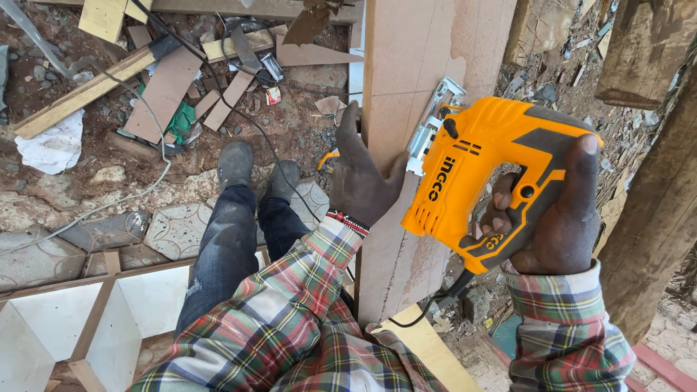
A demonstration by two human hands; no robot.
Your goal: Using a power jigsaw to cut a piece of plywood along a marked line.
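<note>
Right hand (559, 218) fingers wrapped around the orange jigsaw (479, 170) (handle gripped); left hand (359, 178), at its nine o'clock, fingers spread on the board (406, 65).

One jigsaw (483, 174), one board (414, 87), two hands (359, 181).

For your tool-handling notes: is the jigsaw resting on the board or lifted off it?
Resting on it: the jigsaw has its metal base flat against the board.

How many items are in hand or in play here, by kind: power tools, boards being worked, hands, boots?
Orange jigsaw: 1, held by the right hand
Board being worked: 1, left hand pressed flat on it
Hands: 2
Boots: 2
Total: 6
</note>
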